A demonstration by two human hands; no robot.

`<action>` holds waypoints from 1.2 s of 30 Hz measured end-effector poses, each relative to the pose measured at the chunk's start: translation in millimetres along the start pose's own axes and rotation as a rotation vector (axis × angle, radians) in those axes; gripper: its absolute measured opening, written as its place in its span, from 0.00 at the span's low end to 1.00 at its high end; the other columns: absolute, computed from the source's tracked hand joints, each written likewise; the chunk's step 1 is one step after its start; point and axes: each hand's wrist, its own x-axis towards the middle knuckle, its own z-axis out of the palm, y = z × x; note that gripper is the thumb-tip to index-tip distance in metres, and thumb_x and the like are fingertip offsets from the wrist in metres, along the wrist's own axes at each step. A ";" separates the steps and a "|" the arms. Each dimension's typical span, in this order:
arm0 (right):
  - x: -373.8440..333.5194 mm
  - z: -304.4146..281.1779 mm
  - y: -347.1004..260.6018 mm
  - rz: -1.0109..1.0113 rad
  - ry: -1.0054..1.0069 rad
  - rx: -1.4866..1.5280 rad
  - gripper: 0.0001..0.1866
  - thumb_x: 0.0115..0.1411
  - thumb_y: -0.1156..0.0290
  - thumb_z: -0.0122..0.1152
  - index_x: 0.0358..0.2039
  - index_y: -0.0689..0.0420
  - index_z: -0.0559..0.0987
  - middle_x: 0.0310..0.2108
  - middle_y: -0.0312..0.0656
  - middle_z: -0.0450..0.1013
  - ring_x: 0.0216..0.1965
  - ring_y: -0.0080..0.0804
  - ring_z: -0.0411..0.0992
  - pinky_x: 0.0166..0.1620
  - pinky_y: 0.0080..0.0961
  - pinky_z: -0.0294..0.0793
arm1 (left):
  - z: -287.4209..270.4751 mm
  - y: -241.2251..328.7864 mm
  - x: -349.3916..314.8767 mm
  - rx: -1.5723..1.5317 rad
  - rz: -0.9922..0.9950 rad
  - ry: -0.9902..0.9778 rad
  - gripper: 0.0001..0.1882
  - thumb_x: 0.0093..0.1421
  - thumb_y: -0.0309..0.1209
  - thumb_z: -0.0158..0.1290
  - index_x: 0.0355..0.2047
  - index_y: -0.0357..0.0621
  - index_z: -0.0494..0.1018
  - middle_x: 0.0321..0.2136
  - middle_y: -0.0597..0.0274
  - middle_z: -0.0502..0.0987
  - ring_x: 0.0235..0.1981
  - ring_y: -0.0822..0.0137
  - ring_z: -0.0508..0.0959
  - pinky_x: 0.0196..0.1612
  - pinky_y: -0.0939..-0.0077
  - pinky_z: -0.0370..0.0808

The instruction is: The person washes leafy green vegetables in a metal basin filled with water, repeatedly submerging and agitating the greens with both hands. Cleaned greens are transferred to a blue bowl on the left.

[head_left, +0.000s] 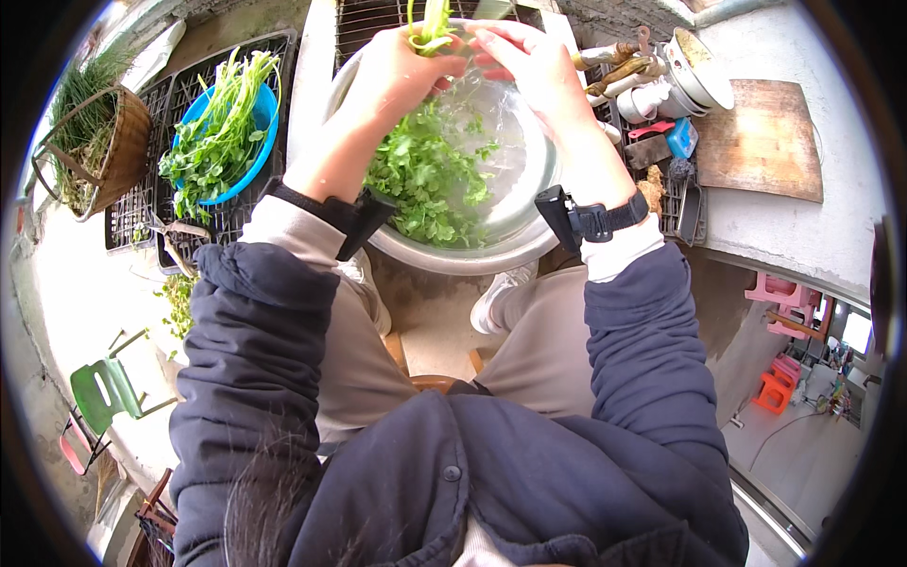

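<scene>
A wide metal basin of water stands in front of me between my feet. My left hand is closed around pale green celery stalks at the far side of the basin, with cut ends pointing up and away. Below that wrist, leafy celery tops spread over the basin's left half; whether they belong to the held stalks is hidden. My right hand hovers over the far right of the basin, fingers apart and slightly bent, close to the left fingertips. Water splashes or ripples beneath it. Both wrists wear black straps.
At left, a blue bowl of celery sits on a black crate, beside scissors and a wicker basket of greens. At right are a wooden board, white pots and brushes. A green chair stands lower left.
</scene>
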 end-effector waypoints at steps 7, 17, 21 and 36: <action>-55.7 -45.4 40.9 0.612 0.091 -0.034 0.13 0.59 0.59 0.57 0.30 0.57 0.77 0.29 0.34 0.74 0.28 0.24 0.72 0.33 0.22 0.73 | -34.7 32.2 -7.3 -0.110 -0.120 0.094 0.07 0.60 0.29 0.55 0.37 0.40 0.76 0.25 0.64 0.79 0.20 0.78 0.73 0.23 0.84 0.71; 21.0 1.0 161.1 0.903 0.403 -0.015 0.12 0.55 0.66 0.68 0.29 0.57 0.73 0.31 0.35 0.69 0.31 0.26 0.67 0.36 0.33 0.74 | -58.9 43.3 -15.9 -0.041 -0.122 0.046 0.14 0.56 0.33 0.53 0.42 0.45 0.77 0.32 0.63 0.82 0.31 0.78 0.74 0.34 0.81 0.70; 46.7 25.6 170.7 0.853 0.435 -0.123 0.15 0.53 0.61 0.70 0.34 0.59 0.79 0.20 0.31 0.68 0.19 0.24 0.63 0.23 0.26 0.66 | -59.4 41.2 -14.9 -0.042 -0.131 0.030 0.12 0.57 0.32 0.54 0.42 0.46 0.77 0.32 0.63 0.82 0.32 0.77 0.75 0.33 0.81 0.71; 64.6 51.3 154.2 0.708 -0.033 -0.482 0.09 0.59 0.67 0.57 0.34 0.59 0.80 0.24 0.39 0.74 0.19 0.24 0.69 0.19 0.22 0.67 | -56.2 41.0 -9.9 -0.001 -0.184 0.029 0.09 0.60 0.34 0.54 0.40 0.48 0.78 0.31 0.67 0.82 0.32 0.79 0.74 0.35 0.80 0.74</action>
